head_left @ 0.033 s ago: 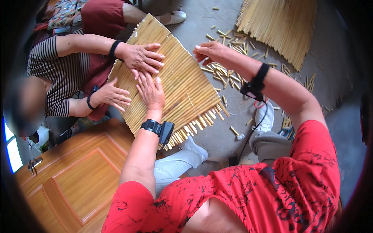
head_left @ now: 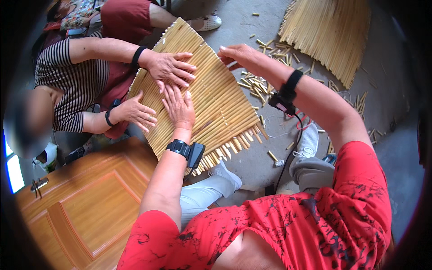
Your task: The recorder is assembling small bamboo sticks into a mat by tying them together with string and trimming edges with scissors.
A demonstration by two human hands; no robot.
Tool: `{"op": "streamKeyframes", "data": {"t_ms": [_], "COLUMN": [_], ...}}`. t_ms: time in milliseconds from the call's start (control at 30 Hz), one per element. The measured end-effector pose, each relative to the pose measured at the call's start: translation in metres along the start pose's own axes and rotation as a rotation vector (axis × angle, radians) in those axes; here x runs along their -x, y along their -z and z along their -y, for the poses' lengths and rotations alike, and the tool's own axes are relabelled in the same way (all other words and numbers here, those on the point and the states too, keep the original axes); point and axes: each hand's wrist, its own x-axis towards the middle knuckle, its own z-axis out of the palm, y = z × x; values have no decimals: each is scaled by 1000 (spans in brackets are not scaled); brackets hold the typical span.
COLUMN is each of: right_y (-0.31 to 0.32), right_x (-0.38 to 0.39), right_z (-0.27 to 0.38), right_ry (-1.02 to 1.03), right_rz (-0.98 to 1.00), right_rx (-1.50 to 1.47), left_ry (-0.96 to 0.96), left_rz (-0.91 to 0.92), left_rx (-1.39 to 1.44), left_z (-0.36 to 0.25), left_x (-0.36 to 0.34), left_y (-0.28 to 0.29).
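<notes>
A mat of thin yellow-brown sticks (head_left: pixel 220 96), tied side by side, lies slanted in front of me. My left hand (head_left: pixel 181 109) rests flat on its middle, fingers stretched out and no object in the grasp. Over the mat's right edge is my right hand (head_left: pixel 239 55), with bent, slightly parted fingers; whether they touch the edge I cannot tell. From the left a co-worker reaches in: one hand (head_left: pixel 170 68) is spread on the mat just beyond my left fingertips. The co-worker's other hand (head_left: pixel 136 111) hovers or rests by the mat's left edge. Uneven stick ends (head_left: pixel 234 143) stick out along the near edge.
Short cut stick pieces (head_left: pixel 257 85) litter the floor right of the mat. A second stick mat (head_left: pixel 328 38) lies at the far right. A brown wooden panel (head_left: pixel 99 211) with a metal latch is at the lower left. My shoe (head_left: pixel 308 139) stands at right.
My right hand has shifted a little left, closer to the mat's edge. My left hand stays flat on the mat. The whole view has moved slightly.
</notes>
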Motion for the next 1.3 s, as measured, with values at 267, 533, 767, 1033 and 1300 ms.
{"op": "streamKeyframes", "data": {"t_ms": [267,533,767,1033,1300], "right_y": [-16,-14,-33,-31,-33], "right_x": [-81,-88,-75,-82,-67], "right_z": [27,6,4,2,13], "right_ry": [-40,2,366,344,175], "right_rz": [-112,-149,-81,14,48], "right_rx": [-43,-217,558,686,687], "left_ry": [23,25,33,50,50], "left_rz": [53,63,73,91,88], "left_rx": [29,65,61,23,17], "left_z": [-6,-10,-12,-15,-12], "left_x": [2,0,-5,-6,-3], "left_y": [3,9,16,18,16]}}
